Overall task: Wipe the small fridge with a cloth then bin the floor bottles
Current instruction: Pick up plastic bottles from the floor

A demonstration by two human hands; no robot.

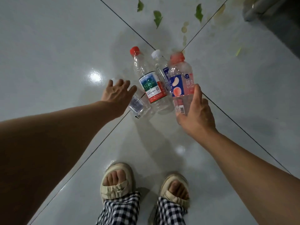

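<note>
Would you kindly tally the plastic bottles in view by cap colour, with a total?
Red cap: 1, the red-capped bottle lying on the floor.
White cap: 1, the white-capped bottle beside it.
Pink cap: 1, the pink-capped bottle held by the right hand.
Cap hidden: 1, the clear bottle under the left hand.
Total: 4

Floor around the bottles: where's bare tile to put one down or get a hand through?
Free: the tile left of the left hand, and the tile between the bottles and the sandals. Crowded: the centre, where the red-cap bottle, white-cap bottle and a small clear bottle lie together, with the right hand holding the pink bottle. Leaves litter the far tile.
</note>
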